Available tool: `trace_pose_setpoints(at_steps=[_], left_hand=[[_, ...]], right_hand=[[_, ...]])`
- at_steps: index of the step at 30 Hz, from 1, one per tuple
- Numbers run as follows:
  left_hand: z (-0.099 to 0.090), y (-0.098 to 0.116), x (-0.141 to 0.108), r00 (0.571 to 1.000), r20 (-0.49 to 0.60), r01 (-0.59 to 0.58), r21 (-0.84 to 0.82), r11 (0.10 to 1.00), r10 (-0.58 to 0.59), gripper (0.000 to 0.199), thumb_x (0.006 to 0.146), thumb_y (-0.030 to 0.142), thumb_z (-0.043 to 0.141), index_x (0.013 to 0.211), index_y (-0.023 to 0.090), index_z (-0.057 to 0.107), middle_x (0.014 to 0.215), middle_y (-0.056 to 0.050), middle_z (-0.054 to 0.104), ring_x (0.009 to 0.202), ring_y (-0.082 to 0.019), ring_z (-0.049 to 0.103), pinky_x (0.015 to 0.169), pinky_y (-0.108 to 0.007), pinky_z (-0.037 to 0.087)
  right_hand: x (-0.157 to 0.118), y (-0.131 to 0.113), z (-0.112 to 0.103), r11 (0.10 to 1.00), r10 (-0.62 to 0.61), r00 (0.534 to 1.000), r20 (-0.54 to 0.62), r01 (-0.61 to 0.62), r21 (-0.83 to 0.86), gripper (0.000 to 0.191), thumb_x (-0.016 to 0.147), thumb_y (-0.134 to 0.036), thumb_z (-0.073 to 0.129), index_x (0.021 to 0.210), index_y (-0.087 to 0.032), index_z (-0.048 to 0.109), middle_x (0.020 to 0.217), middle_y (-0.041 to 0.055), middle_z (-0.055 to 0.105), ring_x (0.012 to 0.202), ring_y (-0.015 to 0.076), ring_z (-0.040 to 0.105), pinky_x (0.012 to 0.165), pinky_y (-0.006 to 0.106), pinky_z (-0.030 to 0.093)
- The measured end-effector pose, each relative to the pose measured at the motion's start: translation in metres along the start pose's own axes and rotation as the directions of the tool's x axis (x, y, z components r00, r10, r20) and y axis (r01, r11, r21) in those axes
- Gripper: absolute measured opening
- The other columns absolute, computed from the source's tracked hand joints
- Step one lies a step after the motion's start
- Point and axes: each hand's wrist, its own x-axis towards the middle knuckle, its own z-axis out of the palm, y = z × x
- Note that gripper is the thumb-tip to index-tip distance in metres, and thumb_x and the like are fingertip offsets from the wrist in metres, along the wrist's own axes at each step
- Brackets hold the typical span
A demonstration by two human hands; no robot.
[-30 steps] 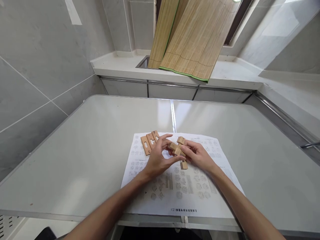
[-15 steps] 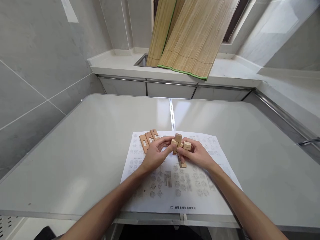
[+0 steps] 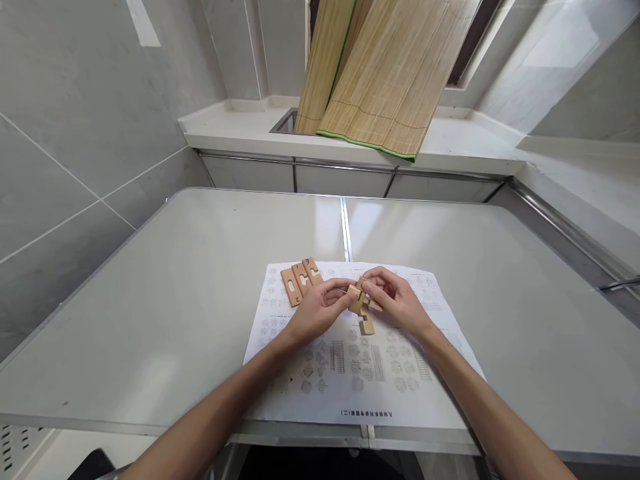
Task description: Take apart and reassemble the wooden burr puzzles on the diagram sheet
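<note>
Both hands meet over the printed sheet (image 3: 320,400) around a cluster of interlocked wooden puzzle blocks (image 3: 367,325). My left hand (image 3: 323,310) pinches the cluster's left block between thumb and fingers. On the other side, my right hand (image 3: 397,300) closes its thumb and fingers on the upper block. One notched block sticks out below toward me, and part of the cluster is hidden behind the fingers. Left of the hands, flat slotted wooden pieces lie side by side on the sheet: one marked 2 (image 3: 289,298), one marked 1 (image 3: 299,271), and a third (image 3: 311,267).
The sheet with diagrams lies on a grey-white table (image 3: 150,300) with a metal seam (image 3: 345,230) down its middle. Behind the table is a white counter (image 3: 240,127) with a sink (image 3: 285,122). A bamboo mat (image 3: 385,87) leans over the counter.
My right hand has shifted up from the right-hand block to the cluster's upper block. The cluster has tilted slightly, while my left hand keeps its hold.
</note>
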Motion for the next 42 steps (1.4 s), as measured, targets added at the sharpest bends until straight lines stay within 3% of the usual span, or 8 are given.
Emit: trace_pose_setpoints(at_steps=[5,10,20,27,33,37,39,42], left_hand=[[0.001,0.003,-0.001,0.995,-0.083,0.047,0.001,0.999,-0.047,0.039,0.091,0.048,0.080,0.113,0.019,0.067,0.110,-0.009,0.075,0.102,-0.024,0.078,0.094,-0.041,0.065],[0.002,0.006,-0.001,0.995,-0.022,0.100,-0.106,0.989,-0.102,0.046,0.090,0.056,0.079,0.111,0.017,0.065,0.110,-0.010,0.075,0.076,-0.020,0.078,0.066,-0.036,0.067],[0.000,0.003,0.001,0.998,0.000,0.063,-0.152,0.986,-0.064,0.044,0.092,0.055,0.078,0.112,0.017,0.068,0.090,-0.005,0.078,0.076,-0.018,0.075,0.080,-0.035,0.063],[-0.001,0.002,0.002,0.997,-0.008,0.071,-0.174,0.982,-0.073,0.043,0.090,0.053,0.080,0.112,0.018,0.069,0.097,-0.008,0.081,0.086,-0.022,0.079,0.091,-0.040,0.062],[-0.001,0.002,0.003,0.993,-0.111,0.022,-0.149,0.989,-0.038,0.041,0.090,0.049,0.081,0.114,0.017,0.070,0.098,-0.009,0.081,0.084,-0.021,0.079,0.090,-0.040,0.063],[-0.002,0.006,0.002,0.981,-0.192,0.004,-0.105,0.994,-0.024,0.038,0.092,0.044,0.080,0.115,0.016,0.070,0.096,-0.008,0.080,0.085,-0.021,0.079,0.092,-0.040,0.063],[-0.001,0.007,0.002,0.976,-0.220,-0.018,-0.086,0.996,-0.001,0.036,0.092,0.043,0.079,0.115,0.017,0.070,0.094,-0.007,0.078,0.086,-0.021,0.078,0.093,-0.040,0.063],[-0.001,0.006,0.002,0.967,-0.255,-0.038,-0.064,0.997,0.020,0.035,0.093,0.042,0.079,0.115,0.017,0.070,0.093,-0.006,0.078,0.088,-0.021,0.078,0.095,-0.040,0.062]], right_hand=[[0.001,0.001,-0.005,0.989,0.095,0.989,0.117,-0.107,0.099,0.039,0.095,-0.062,0.068,0.106,-0.024,0.068,0.061,-0.0044,0.051,0.054,0.0154,0.047,0.050,0.028,0.035],[0.001,0.004,-0.006,0.976,0.066,0.980,0.190,-0.103,0.194,0.037,0.096,-0.059,0.071,0.106,-0.024,0.066,0.066,-0.0023,0.061,0.055,0.0147,0.050,0.052,0.028,0.035],[0.001,0.006,0.000,0.978,0.007,0.995,0.100,-0.027,0.208,0.036,0.094,-0.056,0.075,0.109,-0.024,0.067,0.060,-0.0065,0.054,0.053,0.0126,0.045,0.053,0.027,0.037],[0.001,0.008,0.002,0.982,0.019,0.996,0.091,-0.036,0.184,0.040,0.093,-0.059,0.074,0.113,-0.025,0.068,0.062,-0.0061,0.056,0.053,0.0136,0.048,0.054,0.028,0.040],[0.003,0.009,0.001,0.998,0.049,0.997,-0.052,-0.046,0.052,0.048,0.103,-0.069,0.051,0.106,-0.025,0.068,0.062,-0.0036,0.059,0.052,0.0152,0.049,0.055,0.029,0.041],[0.004,0.016,0.001,0.945,0.003,0.984,-0.177,-0.061,-0.322,0.046,0.102,-0.062,0.054,0.079,-0.024,0.064,0.055,-0.0043,0.051,0.052,0.0155,0.047,0.056,0.030,0.038],[0.002,0.018,0.001,0.864,-0.029,0.992,-0.124,-0.038,-0.502,0.037,0.098,-0.054,0.063,0.076,-0.024,0.062,0.050,-0.0062,0.046,0.050,0.0153,0.045,0.055,0.029,0.035],[-0.002,0.017,0.002,0.754,-0.063,0.995,0.078,0.099,-0.650,0.031,0.096,-0.047,0.064,0.077,-0.025,0.055,0.050,-0.0073,0.048,0.047,0.0144,0.044,0.054,0.029,0.032]])
